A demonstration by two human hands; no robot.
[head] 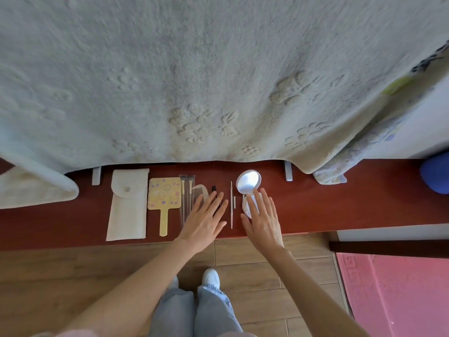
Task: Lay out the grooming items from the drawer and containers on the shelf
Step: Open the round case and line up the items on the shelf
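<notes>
Both hands flat, fingers straight, gripping nothing: left hand (202, 221) hovering over comb (199, 194), right hand (263, 221) covering compact mirror (248, 183) sitting open on shelf (340, 203). Mirror's looking light, fragile, slippery; I'd be holding its rim

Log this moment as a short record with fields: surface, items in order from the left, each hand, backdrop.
surface: red-brown shelf
items from the left: white pouch, yellow hand mirror, brushes, comb, slim metal tool, open round compact
left hand: fingers straight, lying over the comb
right hand: fingers straight, over the compact's lower half
backdrop: pale fleece blanket hanging over the shelf's rear edge
</notes>
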